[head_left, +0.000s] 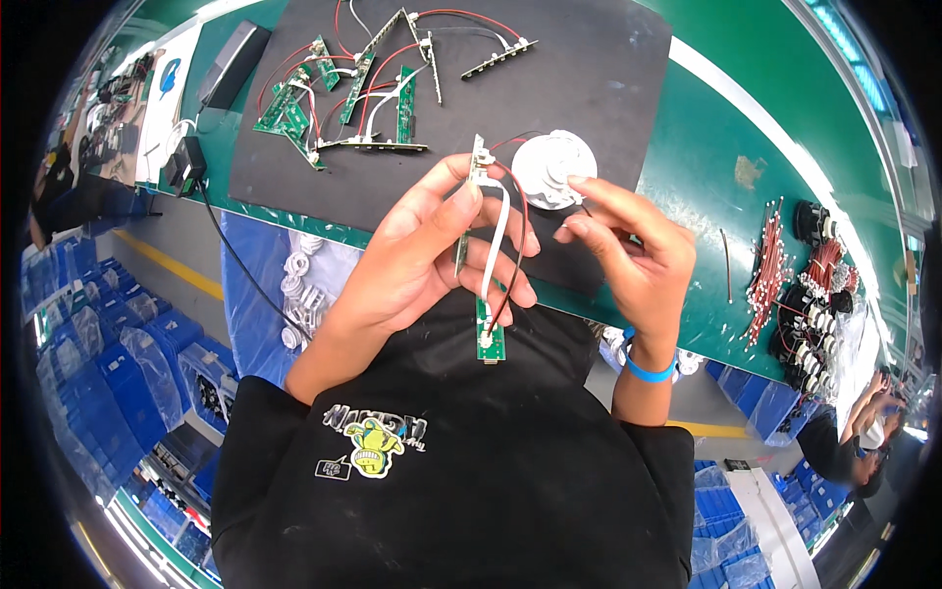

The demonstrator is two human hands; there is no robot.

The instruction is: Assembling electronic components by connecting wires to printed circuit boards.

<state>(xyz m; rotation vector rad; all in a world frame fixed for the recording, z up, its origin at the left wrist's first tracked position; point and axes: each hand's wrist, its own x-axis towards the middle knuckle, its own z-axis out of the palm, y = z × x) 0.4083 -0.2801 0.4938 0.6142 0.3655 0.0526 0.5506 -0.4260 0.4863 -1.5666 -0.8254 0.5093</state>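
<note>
My left hand [427, 236] is closed on a narrow circuit board [476, 162], gripping its edge between thumb and fingers. A white flat cable [498, 236] and a dark red wire [523, 221] run down from it to a second green circuit board [490, 339], which hangs below the fingers. My right hand [633, 245] is in a pinch, thumb and index fingertips close together. A thin dark strand shows between them, but what they hold is too small to make out. Just beyond these fingertips is a round white plastic part [554, 169]; whether they touch it I cannot tell.
Several wired circuit boards [405, 108] lie on the black mat [579, 59]. At the right of the green table [711, 167] are a bundle of red-brown wires [768, 270] and black round parts [810, 221]. White plastic rings [299, 285] fill a blue-lined bin at left. A black cable [231, 236] hangs there.
</note>
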